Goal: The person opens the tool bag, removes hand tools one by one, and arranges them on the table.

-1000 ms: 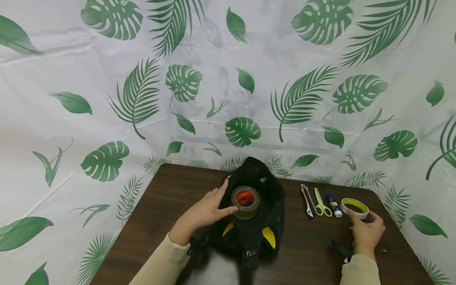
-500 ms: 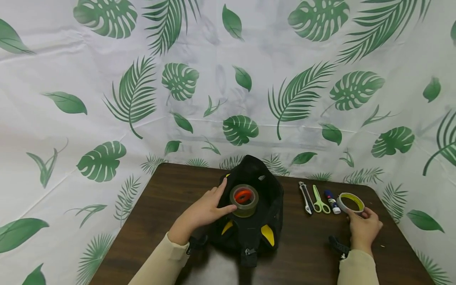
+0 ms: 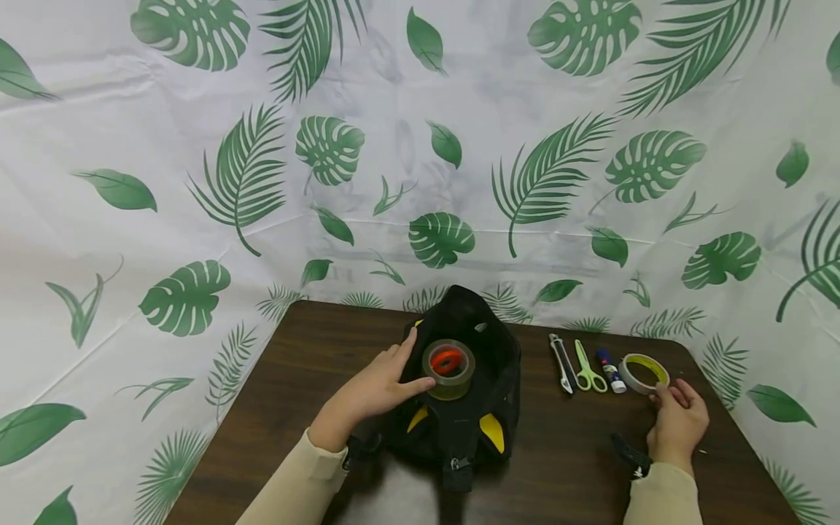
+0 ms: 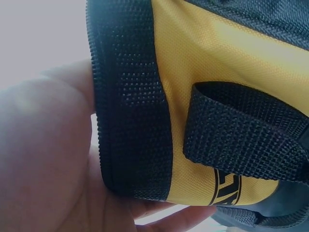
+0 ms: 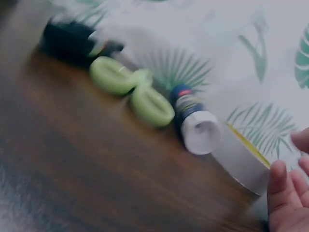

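A black bag with yellow panels (image 3: 492, 432) stands mouth up on the table. My left hand (image 3: 370, 390) rests on its left side, index finger and thumb straight and spread wide along the opening; the left wrist view shows the palm beside the bag's black mesh edge (image 4: 133, 145). In the opening lies a roll of clear tape (image 3: 453, 386) with a small orange ring (image 3: 446, 360) in its middle. My right hand (image 3: 679, 423), fingers loosely bent, is at the near right edge of a white tape roll with a yellow core (image 3: 633, 379), gripping nothing.
Left of the white roll lie a blue and white glue stick (image 3: 611, 370), light green scissors (image 3: 589, 370) and a utility knife (image 3: 561, 364) in a row. A white leaf-print cloth (image 3: 394, 182) hangs behind the brown table (image 3: 551, 459).
My right thumb and fingers have let go of the white tape roll and drawn slightly back to the right. The left hand and the bag hold their place.
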### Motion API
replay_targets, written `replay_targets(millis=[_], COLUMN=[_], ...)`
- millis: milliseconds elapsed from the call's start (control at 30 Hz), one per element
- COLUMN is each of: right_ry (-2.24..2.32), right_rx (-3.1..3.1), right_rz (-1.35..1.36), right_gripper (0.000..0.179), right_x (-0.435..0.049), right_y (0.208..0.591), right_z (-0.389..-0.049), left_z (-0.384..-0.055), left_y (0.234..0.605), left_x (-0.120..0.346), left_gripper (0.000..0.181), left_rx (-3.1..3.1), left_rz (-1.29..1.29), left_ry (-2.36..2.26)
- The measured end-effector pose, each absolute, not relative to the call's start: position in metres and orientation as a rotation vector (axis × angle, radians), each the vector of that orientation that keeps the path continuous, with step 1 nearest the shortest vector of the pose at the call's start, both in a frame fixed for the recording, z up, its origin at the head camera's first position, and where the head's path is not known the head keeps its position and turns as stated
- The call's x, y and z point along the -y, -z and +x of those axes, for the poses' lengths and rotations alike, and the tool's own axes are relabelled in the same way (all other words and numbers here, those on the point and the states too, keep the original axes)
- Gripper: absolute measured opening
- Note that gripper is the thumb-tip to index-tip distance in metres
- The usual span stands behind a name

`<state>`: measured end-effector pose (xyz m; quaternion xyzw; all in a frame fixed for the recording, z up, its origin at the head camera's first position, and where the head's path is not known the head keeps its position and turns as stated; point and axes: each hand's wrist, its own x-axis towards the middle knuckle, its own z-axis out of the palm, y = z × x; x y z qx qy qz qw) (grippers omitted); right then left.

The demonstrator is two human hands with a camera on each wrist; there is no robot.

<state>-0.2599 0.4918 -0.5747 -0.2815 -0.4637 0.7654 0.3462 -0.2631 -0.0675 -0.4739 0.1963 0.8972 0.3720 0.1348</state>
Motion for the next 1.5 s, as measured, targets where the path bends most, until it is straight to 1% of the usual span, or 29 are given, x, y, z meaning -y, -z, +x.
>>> replay_targets(millis=[100, 200, 333, 467, 600, 833, 1133, 1300, 1500], right_ry=[-2.195, -2.432, -2.697, -2.826, -2.866, -2.906, -2.992, -3.063, -3.204], right_rx=[0.852, 0.495, 0.106, -0.062, -0.059, 0.017, 0.143, 0.199, 0.312], right_rz=[-0.577, -0.386, -0.096, 0.164, 0.310, 0.424, 0.753, 0.793, 0.944], right_gripper=[0.033, 0.029, 0.028, 0.031, 0.036, 0.041, 0.054, 0.057, 0.061], right_x=[-0.495, -0.501, -0.511, -0.517, -0.517, -0.506, -0.469, -0.439, -0.385], right_y=[0.572, 0.574, 0.583, 0.592, 0.593, 0.591, 0.582, 0.563, 0.513], right_z=[-0.256, -0.252, -0.250, -0.250, -0.253, -0.257, -0.268, -0.271, -0.272], left_z=[-0.262, -0.262, -0.262, -0.262, -0.263, -0.264, -0.263, -0.263, -0.263], left_y=[0.474, 0.474, 0.473, 0.472, 0.473, 0.473, 0.470, 0.470, 0.472], left_x=[0.067, 0.067, 0.066, 0.066, 0.066, 0.066, 0.066, 0.066, 0.065], left_gripper=[0.103, 0.103, 0.103, 0.103, 0.104, 0.104, 0.103, 0.103, 0.104], left_rx=[-2.597, -2.597, -2.598, -2.606, -2.608, -2.598, -2.593, -2.591, -2.593], left_rz=[0.567, 0.568, 0.579, 0.589, 0.595, 0.596, 0.587, 0.590, 0.596], left_ry=[-1.077, -1.076, -1.071, -1.066, -1.065, -1.076, -1.071, -1.077, -1.084])
